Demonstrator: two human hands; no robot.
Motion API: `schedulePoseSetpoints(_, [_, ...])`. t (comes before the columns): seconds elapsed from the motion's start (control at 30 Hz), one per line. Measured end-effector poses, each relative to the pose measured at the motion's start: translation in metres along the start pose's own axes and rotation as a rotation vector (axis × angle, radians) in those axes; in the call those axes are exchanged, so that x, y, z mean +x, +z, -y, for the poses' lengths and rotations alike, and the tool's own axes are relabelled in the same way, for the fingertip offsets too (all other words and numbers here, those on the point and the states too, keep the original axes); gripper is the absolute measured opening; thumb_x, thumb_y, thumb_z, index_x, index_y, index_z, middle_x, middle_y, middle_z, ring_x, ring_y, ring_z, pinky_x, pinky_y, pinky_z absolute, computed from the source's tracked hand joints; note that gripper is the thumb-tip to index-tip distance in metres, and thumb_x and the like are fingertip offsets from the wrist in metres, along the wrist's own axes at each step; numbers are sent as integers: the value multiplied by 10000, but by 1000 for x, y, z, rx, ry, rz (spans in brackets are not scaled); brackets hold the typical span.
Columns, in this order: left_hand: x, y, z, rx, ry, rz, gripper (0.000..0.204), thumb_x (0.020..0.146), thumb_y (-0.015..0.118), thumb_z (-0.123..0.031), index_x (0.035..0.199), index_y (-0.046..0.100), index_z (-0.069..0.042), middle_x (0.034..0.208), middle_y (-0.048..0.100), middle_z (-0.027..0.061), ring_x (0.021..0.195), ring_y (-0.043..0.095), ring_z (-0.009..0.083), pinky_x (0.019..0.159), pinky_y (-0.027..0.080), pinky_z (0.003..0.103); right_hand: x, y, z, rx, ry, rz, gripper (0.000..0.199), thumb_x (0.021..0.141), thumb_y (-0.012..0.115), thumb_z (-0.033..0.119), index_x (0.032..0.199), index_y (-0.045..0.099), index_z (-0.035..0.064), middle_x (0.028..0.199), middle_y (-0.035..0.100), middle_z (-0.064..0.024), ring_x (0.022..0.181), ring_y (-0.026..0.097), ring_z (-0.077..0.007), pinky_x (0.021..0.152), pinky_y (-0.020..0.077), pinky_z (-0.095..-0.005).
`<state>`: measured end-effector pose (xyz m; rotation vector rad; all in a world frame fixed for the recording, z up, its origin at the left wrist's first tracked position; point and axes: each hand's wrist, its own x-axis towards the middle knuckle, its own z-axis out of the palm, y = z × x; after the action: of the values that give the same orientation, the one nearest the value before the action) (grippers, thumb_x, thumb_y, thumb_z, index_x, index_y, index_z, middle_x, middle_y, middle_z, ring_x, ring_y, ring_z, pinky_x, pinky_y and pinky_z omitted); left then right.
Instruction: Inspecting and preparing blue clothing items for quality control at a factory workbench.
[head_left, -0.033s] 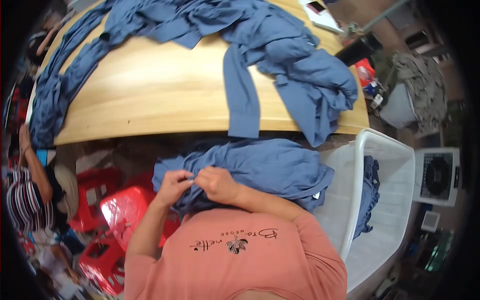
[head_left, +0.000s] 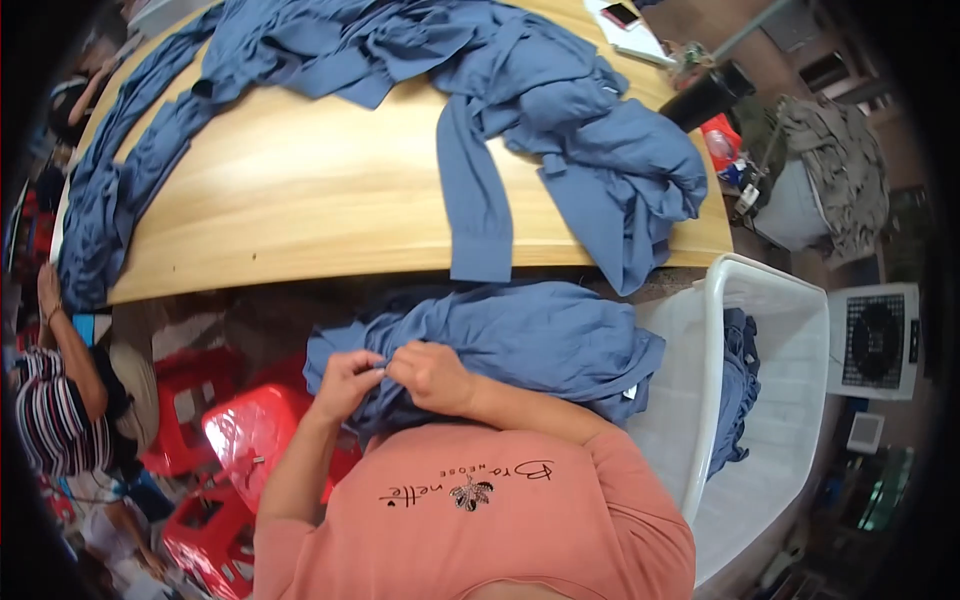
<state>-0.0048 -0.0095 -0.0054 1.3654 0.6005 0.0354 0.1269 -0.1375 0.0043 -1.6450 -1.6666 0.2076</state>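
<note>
A blue garment (head_left: 530, 325) lies bunched across my lap, with a small white label (head_left: 632, 391) at its right end. My left hand (head_left: 347, 385) is closed in a pinch at the garment's left part. Right beside it, my right hand (head_left: 432, 376) is also closed, its fingertips almost meeting the left ones. Between the two hands a small bit of blue cloth shows, and the fingers hide the rest of it. More blue garments (head_left: 590, 120) are heaped along the far and right side of the table, one sleeve (head_left: 475, 200) hanging toward me.
The wooden table (head_left: 300, 190) has its near edge just beyond my lap. At my right stands a white plastic bin (head_left: 716, 330) with blue cloth (head_left: 736, 390) inside. Red stools (head_left: 250, 430) are at my left, near a person in a striped top (head_left: 50, 410). A black cylinder (head_left: 705, 97) sits at the table's right corner.
The whole view has shifted slightly. My hands keep the same pinched hold on the garment, and the cloth on my lap looks nearly unchanged.
</note>
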Motion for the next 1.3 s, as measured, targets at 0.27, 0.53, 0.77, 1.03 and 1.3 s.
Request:
schedulePoseSetpoints(0.27, [-7,3,11,-137,94,-35,92,772,591,32,850,637,14,768,607,-14,672,514,32,596,409,168,6,-6,7,196,308,203,116,674,500,8,784,516,44,823,587,-142,752,569,-370,585,437,-458])
schedulePoseSetpoints(0.53, [-7,15,21,185,278,-309,103,753,575,26,835,637,18,743,635,36,691,547,72,634,438,211,-2,13,-2,100,329,123,145,679,484,20,823,489,41,686,568,-153,673,563,-384,579,440,-465])
schedulePoseSetpoints(0.77, [-5,23,19,89,199,-373,77,771,576,10,825,630,22,725,612,16,670,519,61,608,422,202,-9,22,-8,-98,124,-5,44,701,511,96,719,487,64,643,555,-101,590,581,-270,500,449,-381])
schedulePoseSetpoints(1.03, [0,45,21,470,436,-590,26,777,562,2,778,586,13,674,604,144,598,603,176,559,458,274,-4,28,-21,-97,212,-37,63,686,537,106,693,485,70,610,546,-95,557,579,-269,466,453,-379])
schedulePoseSetpoints(1.3, [13,-11,-29,861,353,-218,37,734,571,-7,770,578,-4,696,581,166,663,595,316,595,466,365,-13,1,-7,159,88,87,234,650,577,88,878,530,68,771,532,-106,710,578,-288,535,463,-399])
